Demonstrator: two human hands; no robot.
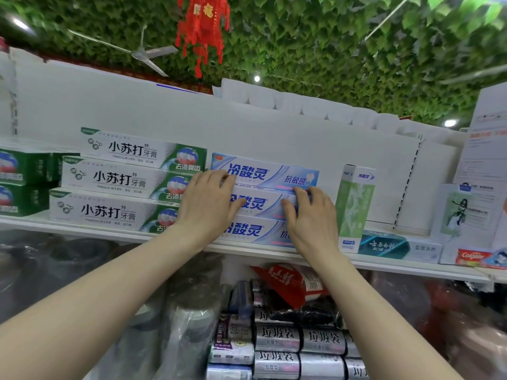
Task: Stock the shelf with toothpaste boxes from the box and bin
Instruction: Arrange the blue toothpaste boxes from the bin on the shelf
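Three pale blue toothpaste boxes are stacked on the white shelf (115, 235), the top one (270, 171), the middle one (263, 205) and the bottom one (255, 231). My left hand (208, 204) lies flat with fingers spread on the stack's left end, over the top and middle boxes. My right hand (310, 218) rests on the right part of the stack, fingertips touching the middle box's upper edge. Neither hand grips a box. To the left stands a stack of three white-and-green toothpaste boxes (109, 185).
A tall light-green box (354, 209) stands upright just right of the blue stack. Teal (384, 245) and red (477, 257) toothpaste boxes lie flat further right. Green boxes (22, 182) sit far left. Rolls of bin bags (277, 338) fill the shelf below.
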